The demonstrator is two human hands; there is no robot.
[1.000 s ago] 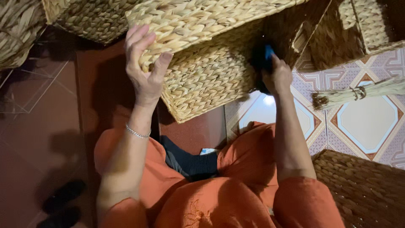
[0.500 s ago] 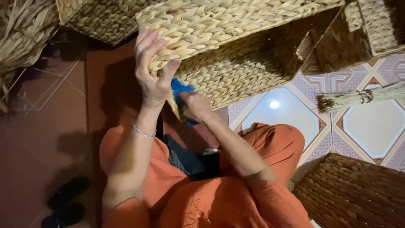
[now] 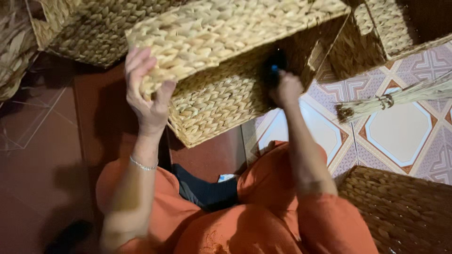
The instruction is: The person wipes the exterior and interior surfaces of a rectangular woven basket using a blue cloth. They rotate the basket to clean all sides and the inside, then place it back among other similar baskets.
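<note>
Basket: a rectangular basket of pale woven straw (image 3: 226, 61) is lying tipped on its side above the person's lap, its open mouth facing down and to the right.
Left hand: the left hand (image 3: 148, 91) is gripping the basket's near rim, fingers (image 3: 136, 61) curling over the edge.
Right hand: the right hand (image 3: 286, 88) is reaching inside the opening, fingers clenched around a small dark blue tool (image 3: 273, 70).
Surroundings: a straw hand broom (image 3: 395, 99) is lying on the patterned tiled floor (image 3: 400, 131); a darker woven basket (image 3: 400, 211) is standing at lower right.
</note>
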